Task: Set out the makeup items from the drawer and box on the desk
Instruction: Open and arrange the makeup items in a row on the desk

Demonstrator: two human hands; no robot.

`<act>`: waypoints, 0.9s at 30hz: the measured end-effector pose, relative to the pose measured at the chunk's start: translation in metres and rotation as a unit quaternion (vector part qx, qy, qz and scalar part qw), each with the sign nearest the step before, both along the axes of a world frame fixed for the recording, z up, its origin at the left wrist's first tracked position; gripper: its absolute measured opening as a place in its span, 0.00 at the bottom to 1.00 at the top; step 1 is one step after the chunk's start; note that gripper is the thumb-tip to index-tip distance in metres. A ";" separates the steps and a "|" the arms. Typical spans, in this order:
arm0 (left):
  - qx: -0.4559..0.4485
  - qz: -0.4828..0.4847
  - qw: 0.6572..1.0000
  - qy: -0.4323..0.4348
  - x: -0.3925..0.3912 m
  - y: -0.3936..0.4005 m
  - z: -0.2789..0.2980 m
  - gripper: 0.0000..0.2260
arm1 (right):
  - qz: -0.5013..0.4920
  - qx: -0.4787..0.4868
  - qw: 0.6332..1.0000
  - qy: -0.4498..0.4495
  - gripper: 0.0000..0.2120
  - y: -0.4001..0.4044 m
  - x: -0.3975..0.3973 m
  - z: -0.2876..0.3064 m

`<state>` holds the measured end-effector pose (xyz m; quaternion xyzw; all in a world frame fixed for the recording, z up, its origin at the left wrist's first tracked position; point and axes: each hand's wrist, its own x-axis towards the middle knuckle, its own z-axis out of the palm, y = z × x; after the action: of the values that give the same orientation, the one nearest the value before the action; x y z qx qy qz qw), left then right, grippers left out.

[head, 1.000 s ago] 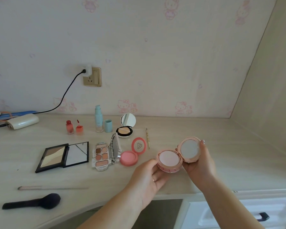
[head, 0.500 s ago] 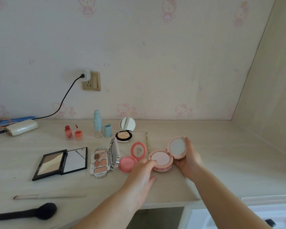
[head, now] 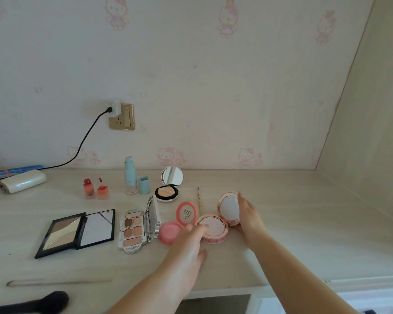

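Two hands meet on the pale pink compact (head: 213,230), which sits open on the desk (head: 281,223) just right of centre. Our left hand (head: 188,248) reaches in from six o'clock with its fingers held loosely together, fingertips (head: 205,226) resting on the compact's powder pan; nothing is pinched. Our right hand (head: 247,214) wraps the raised mirror lid from the three o'clock side, fingers curled behind it and thumb along its edge.

Touching the compact at nine o'clock we see the coral blush pot (head: 171,231), lid tipped up with a triangle logo. Further toward nine o'clock lies the ornate eyeshadow palette (head: 133,232), open, and beyond it the black contour palette (head: 77,232) with its mirror flat on the desk. At eleven o'clock from the compact stands the black-rimmed powder compact (head: 167,192), mirror upright, with a slim pencil (head: 199,200) lying between it and our right hand. Toward the wall, left of that, stand the blue bottle (head: 129,177) and its blue cap (head: 143,185) side by side, then the red lip tint (head: 89,189) and its wand cap (head: 103,189). Near seven o'clock a thin brush (head: 59,282) lies flat, and a black powder brush (head: 43,302) sits at the frame's lower left. A white case (head: 23,181) rests at the far left, by the black cable (head: 86,137) running up to the wall socket (head: 121,116).
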<state>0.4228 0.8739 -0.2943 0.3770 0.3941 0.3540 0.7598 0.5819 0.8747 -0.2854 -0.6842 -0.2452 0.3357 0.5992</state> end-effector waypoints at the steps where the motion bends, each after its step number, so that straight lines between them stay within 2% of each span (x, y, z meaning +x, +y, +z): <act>1: 0.003 -0.004 1.000 -0.001 -0.001 -0.001 0.000 0.12 | -0.004 0.002 1.000 -0.012 0.19 -0.001 -0.001 0.001; 3: 0.001 -0.010 1.000 -0.005 -0.003 -0.002 -0.001 0.15 | -0.016 0.002 0.999 -0.042 0.18 -0.003 -0.002 -0.002; 9: -0.004 -0.036 0.999 -0.018 -0.008 -0.006 0.001 0.11 | -0.001 -0.016 0.987 -0.160 0.24 -0.016 0.012 -0.019; 13: -0.031 -0.023 0.999 -0.026 -0.006 0.000 0.002 0.12 | -0.008 -0.011 0.991 -0.132 0.25 -0.018 0.022 -0.019; 16: -0.028 -0.027 0.999 -0.032 -0.002 0.002 0.005 0.07 | -0.003 0.013 0.995 -0.095 0.24 -0.017 0.021 -0.016; 27: 0.010 -0.026 0.999 -0.019 0.006 0.007 0.004 0.13 | 0.047 0.046 0.996 -0.053 0.25 -0.009 0.027 -0.017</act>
<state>0.4284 0.8806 -0.2905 0.3880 0.3662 0.3452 0.7722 0.6090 0.8659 -0.3022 -0.6607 -0.3239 0.3149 0.5995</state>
